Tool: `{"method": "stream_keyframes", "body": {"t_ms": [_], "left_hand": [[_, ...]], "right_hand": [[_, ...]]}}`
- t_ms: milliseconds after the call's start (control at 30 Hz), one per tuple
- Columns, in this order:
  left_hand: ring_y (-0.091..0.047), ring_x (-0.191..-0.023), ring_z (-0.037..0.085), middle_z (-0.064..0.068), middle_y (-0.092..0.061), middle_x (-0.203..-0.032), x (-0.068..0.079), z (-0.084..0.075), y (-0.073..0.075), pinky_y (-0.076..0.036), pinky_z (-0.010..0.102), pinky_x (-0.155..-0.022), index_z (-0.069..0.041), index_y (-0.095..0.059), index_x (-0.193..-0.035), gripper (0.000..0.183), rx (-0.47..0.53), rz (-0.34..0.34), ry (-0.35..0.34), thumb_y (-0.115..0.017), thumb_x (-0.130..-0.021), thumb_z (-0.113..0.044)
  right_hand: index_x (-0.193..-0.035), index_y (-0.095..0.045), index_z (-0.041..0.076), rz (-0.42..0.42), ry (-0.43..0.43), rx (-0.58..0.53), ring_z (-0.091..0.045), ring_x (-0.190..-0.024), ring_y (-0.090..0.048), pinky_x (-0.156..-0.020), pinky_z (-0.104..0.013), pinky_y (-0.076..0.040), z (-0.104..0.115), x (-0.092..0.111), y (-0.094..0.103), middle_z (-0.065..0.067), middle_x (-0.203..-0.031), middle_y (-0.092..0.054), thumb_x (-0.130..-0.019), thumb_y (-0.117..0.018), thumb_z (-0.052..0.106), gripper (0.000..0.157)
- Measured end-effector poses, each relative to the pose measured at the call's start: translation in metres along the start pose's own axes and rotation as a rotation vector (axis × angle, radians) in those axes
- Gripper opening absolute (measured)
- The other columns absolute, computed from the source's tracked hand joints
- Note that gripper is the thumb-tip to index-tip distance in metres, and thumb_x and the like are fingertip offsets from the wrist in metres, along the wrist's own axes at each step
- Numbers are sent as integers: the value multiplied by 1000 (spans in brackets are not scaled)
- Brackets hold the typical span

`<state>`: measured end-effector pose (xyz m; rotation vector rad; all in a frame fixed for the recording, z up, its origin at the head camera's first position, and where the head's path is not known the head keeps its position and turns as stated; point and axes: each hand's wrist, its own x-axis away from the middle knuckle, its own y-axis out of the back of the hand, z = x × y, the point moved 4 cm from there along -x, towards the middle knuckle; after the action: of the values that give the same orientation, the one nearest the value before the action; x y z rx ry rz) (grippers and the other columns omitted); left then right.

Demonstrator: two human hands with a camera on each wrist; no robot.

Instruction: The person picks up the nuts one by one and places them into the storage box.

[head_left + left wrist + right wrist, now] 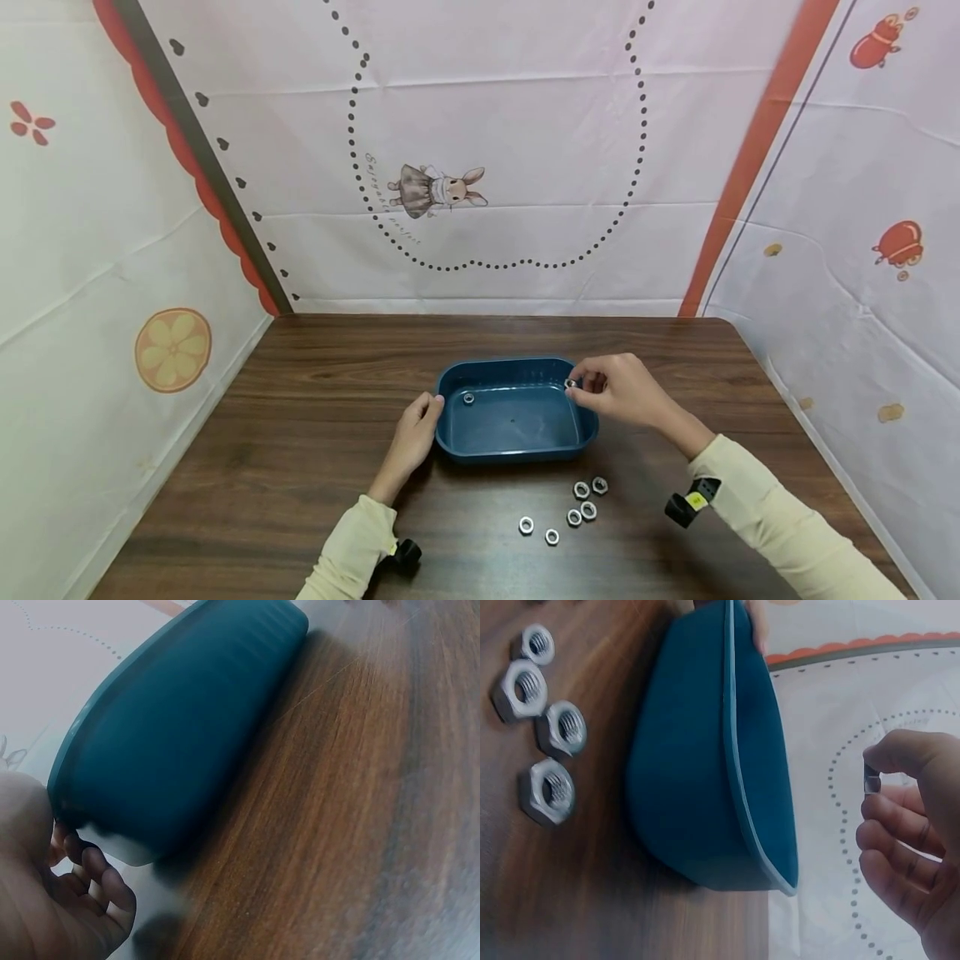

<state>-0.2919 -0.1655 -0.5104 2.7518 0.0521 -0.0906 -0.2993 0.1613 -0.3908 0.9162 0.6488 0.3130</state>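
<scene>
Working remotely, I had the right hand (618, 387) pinching a metal hex nut (871, 782) above the smooth blue plastic tub's (513, 456) right end, the left hand (415, 431) gripping its rounded left rim. Wood-grain tabletop (322, 450) stretched past both ends.

The tray (512, 457) stands on the counter (315, 467), short of its far edge; a backdrop sheet (510, 133) hangs behind that edge. One nut (468, 399) lies inside the tray, near its left end and toward the back. Of the hands, the left hand (415, 432) is at the tray's left rim; the right hand (617, 388) is at the right end, with a held nut (570, 384) between thumb and fingers, apparently above the back right corner, exact position unconfirmed. Six loose nuts (580, 518) lie before the tray: four grouped toward its right end, two farther left
</scene>
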Motion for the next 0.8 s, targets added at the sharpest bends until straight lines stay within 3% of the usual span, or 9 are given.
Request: {"method": "stream_keyframes", "body": {"t_ms": [267, 600, 733, 800], "left_hand": [[-41, -66, 17, 4, -41, -75, -1, 0, 0, -33, 28, -63, -8, -51, -85, 40, 7, 0, -7, -45, -110, -39], [-41, -66, 16, 2, -41, -75, 1, 2, 2, -33, 27, -63, -5, -53, -87, 41, 38, 16, 6, -45, -110, -39], [-41, -65, 16, 3, -41, -74, 7, -20, 5, -33, 26, -63, -1, -51, -87, 38, 38, 38, 27, -45, -111, -30], [-41, -65, 17, 3, -42, -74, 6, -22, 5, -34, 27, -62, 0, -52, -87, 38, 38, 52, 37, -44, -112, -28]], "right_hand": [[-97, -77, 10, 56, 41, 11, -1, -56, -51, -54, -24, -46, -6, -23, -6, 15, -64, -58, -89, -79, 22, 14], [-103, -76, 11, 201, 111, -104, -4, -57, -52, -57, -26, -49, -7, -51, -24, 13, -67, -60, -92, -76, 22, 15], [-104, -76, 11, 243, 138, -121, -5, -57, -52, -58, -26, -48, -8, -62, -31, 12, -68, -61, -94, -75, 21, 15], [-105, -77, 10, 260, 147, -123, -5, -56, -52, -57, -26, -48, -9, -67, -35, 12, -68, -61, -94, -74, 21, 16]]}}
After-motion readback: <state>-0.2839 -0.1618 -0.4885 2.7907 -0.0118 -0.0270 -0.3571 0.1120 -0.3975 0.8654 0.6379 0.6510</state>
